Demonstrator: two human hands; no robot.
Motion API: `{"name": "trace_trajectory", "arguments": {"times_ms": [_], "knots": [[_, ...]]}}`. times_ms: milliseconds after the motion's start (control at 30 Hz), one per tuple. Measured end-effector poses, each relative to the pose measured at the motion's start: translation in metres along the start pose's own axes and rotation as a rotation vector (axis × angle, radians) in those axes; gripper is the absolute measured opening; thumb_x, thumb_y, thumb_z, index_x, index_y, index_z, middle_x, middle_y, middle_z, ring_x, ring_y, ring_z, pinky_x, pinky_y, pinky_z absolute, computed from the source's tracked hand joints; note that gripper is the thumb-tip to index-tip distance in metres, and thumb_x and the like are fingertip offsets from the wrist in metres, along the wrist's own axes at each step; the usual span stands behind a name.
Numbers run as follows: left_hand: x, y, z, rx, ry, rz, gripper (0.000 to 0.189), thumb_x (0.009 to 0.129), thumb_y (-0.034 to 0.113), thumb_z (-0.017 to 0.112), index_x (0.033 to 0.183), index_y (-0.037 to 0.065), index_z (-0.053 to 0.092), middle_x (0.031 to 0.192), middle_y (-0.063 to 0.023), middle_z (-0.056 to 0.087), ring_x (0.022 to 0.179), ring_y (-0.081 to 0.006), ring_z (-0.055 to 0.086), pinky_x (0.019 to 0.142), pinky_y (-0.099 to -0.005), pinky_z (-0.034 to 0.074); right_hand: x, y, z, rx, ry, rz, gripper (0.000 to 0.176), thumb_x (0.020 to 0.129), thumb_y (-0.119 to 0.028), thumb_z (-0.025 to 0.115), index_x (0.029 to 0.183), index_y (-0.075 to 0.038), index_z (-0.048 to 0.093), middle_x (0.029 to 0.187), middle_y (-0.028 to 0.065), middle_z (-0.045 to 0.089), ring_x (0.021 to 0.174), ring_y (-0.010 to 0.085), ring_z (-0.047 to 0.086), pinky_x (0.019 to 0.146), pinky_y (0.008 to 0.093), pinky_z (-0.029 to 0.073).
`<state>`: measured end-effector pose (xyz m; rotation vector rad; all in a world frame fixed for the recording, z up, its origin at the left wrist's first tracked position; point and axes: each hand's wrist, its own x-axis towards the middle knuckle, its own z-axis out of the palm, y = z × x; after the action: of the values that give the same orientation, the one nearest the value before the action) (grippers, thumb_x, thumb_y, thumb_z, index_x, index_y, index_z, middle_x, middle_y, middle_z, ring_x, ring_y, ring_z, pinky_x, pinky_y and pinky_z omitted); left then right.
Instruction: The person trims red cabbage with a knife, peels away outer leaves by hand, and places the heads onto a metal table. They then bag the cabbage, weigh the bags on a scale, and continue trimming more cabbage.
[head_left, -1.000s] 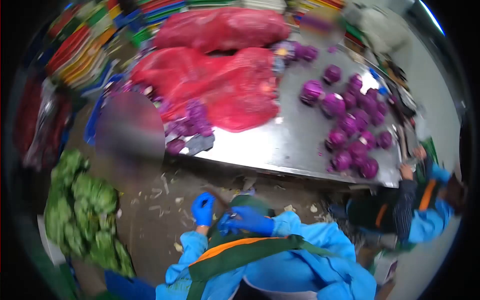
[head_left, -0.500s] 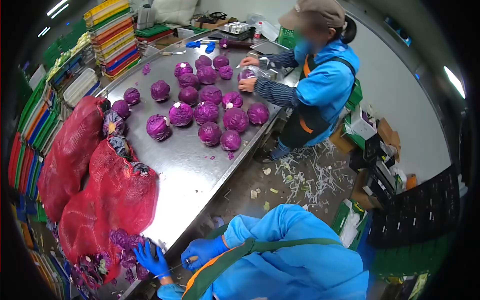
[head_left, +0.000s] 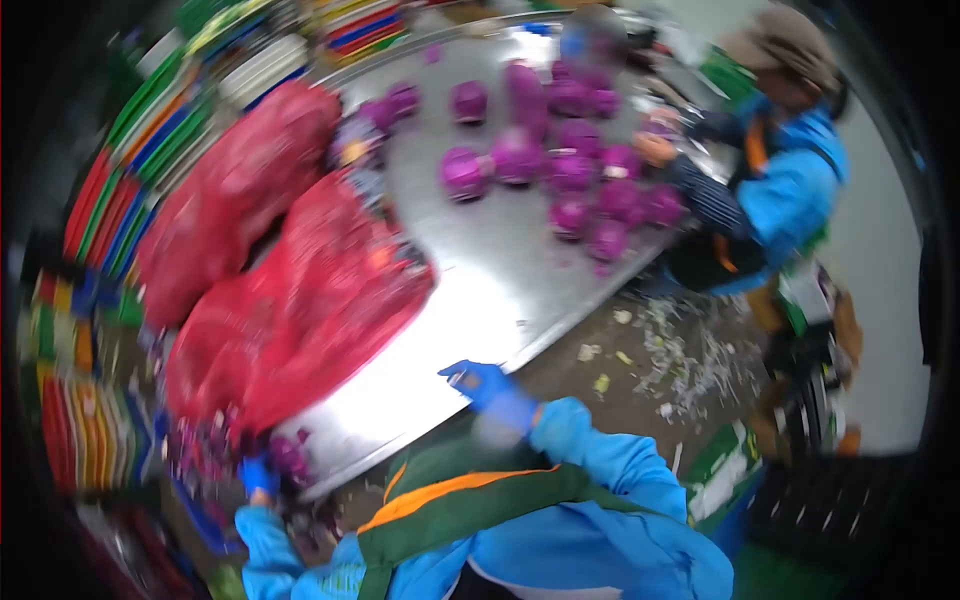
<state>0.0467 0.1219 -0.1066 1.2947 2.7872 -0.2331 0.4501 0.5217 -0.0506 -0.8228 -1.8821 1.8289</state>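
Observation:
My right hand (head_left: 495, 395), in a blue glove, is over the table's near edge. Its fingers are closed on what looks like the knife seen half a second ago; only a small end (head_left: 460, 379) shows at the fingertips, and the blade cannot be made out. My left hand (head_left: 258, 476), also blue-gloved, is low at the table's near left end, touching or just beside loose purple cabbage leaves (head_left: 292, 458). Blur hides its fingers. Close above the leaves lies a red mesh sack (head_left: 290, 310) on the steel table (head_left: 475, 290).
Another red mesh sack (head_left: 240, 175) lies farther back. Several red cabbages (head_left: 570, 172) are grouped on the table's far half. A co-worker (head_left: 790, 170) in blue stands at the right side, hands near a cabbage. Stacked coloured crates (head_left: 150, 130) line the left; scraps (head_left: 700, 350) litter the floor.
My right hand has moved up and forward, from beside my body to over the table edge. My left hand has drawn lower among the leaves. The whole view has swung left and blurred.

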Motion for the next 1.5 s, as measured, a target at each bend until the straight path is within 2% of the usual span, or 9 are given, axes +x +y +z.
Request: {"name": "trace_trajectory", "arguments": {"times_ms": [33,100,267,467,733,967,1067,1400,1500], "knots": [[0.006,0.02,-0.036,-0.235,-0.073,-0.142,0.033,0.075,0.025,0.071,0.107,0.014,0.069,0.1,-0.0165,0.067,0.089,-0.0382,0.063,0.078,-0.0445,0.052,0.017,-0.029,-0.009,0.026,-0.005,0.297,0.025,0.088,-0.013,0.066,0.112,-0.005,0.066,0.094,0.0059,0.067,0.086,0.0114,0.059,0.079,0.0263,0.048],[0.016,0.04,-0.062,-0.54,0.148,-0.111,0.031,0.078,0.022,0.071,0.106,0.008,0.068,0.095,-0.0156,0.068,0.085,-0.0326,0.066,0.078,-0.0399,0.052,0.076,0.007,-0.007,-0.038,0.288,-0.274,0.036,0.081,-0.015,0.076,0.114,-0.005,0.065,0.082,0.0008,0.06,0.072,0.0099,0.05,0.068,0.0261,0.045],[0.042,0.1,-0.094,-0.991,0.119,-0.147,0.029,0.081,0.017,0.072,0.106,0.005,0.068,0.098,-0.0116,0.07,0.088,-0.021,0.067,0.079,-0.032,0.052,0.208,-0.065,-0.021,-0.208,0.389,-0.227,0.077,0.073,-0.032,0.079,0.135,0.002,0.047,0.131,0.022,0.054,0.121,0.0277,0.054,0.1,0.0351,0.042],[0.1,0.12,-0.079,-0.906,0.233,-0.034,0.041,0.081,0.016,0.072,0.119,0.004,0.061,0.118,-0.014,0.062,0.108,-0.0268,0.06,0.094,-0.0348,0.046,0.31,-0.063,0.011,-0.67,0.126,-0.012,0.048,0.076,-0.029,0.076,0.11,0.002,0.06,0.097,0.0138,0.069,0.089,0.0252,0.067,0.074,0.0376,0.052],[0.202,0.145,-0.129,-0.983,0.519,0.061,0.063,0.081,0.014,0.073,0.138,0.008,0.045,0.14,-0.0136,0.046,0.127,-0.0284,0.046,0.102,-0.0379,0.04,0.268,-0.207,0.004,0.97,-0.141,-0.272,0.014,0.087,-0.016,0.062,0.098,-0.007,0.06,0.076,-0.0009,0.057,0.051,0.0046,0.045,0.044,0.0184,0.035],[0.276,0.129,-0.163,-1.082,0.418,0.111,0.035,0.086,0.011,0.065,0.119,0.0,0.061,0.114,-0.0122,0.065,0.105,-0.0215,0.061,0.09,-0.0328,0.047,0.29,-0.292,-0.015,0.96,0.016,-0.597,0.011,0.09,-0.016,0.058,0.092,-0.009,0.066,0.074,-0.0045,0.059,0.054,0.0053,0.045,0.051,0.0227,0.04],[0.315,0.086,-0.268,-1.451,0.89,0.069,0.023,0.088,0.012,0.061,0.107,0.0,0.067,0.097,-0.0056,0.068,0.088,-0.0102,0.06,0.08,-0.0285,0.049,0.296,-0.319,-0.018,1.043,0.362,-0.418,0.011,0.09,-0.017,0.06,0.094,-0.011,0.067,0.064,-0.0054,0.052,0.056,0.0078,0.046,0.054,0.0236,0.041],[0.352,0.08,-0.377,-1.067,1.005,0.464,0.039,0.087,0.018,0.07,0.123,0.006,0.06,0.117,-0.0075,0.063,0.099,-0.0123,0.057,0.087,-0.0255,0.047,0.391,-0.238,-0.082,0.805,0.42,-0.309,0.02,0.085,-0.017,0.067,0.072,-0.015,0.052,0.059,-0.0038,0.043,0.055,0.0127,0.045,0.053,0.0287,0.04],[0.312,0.11,-0.302,-0.638,1.128,0.481,0.038,0.082,0.007,0.068,0.12,0.012,0.065,0.128,-0.0122,0.057,0.123,-0.0304,0.05,0.103,-0.0389,0.039,0.437,-0.101,-0.167,0.659,-0.333,-0.225,0.031,0.097,-0.038,0.038,0.098,-0.015,0.058,0.081,0.0003,0.064,0.059,0.0161,0.054,0.057,0.0374,0.045]]}}
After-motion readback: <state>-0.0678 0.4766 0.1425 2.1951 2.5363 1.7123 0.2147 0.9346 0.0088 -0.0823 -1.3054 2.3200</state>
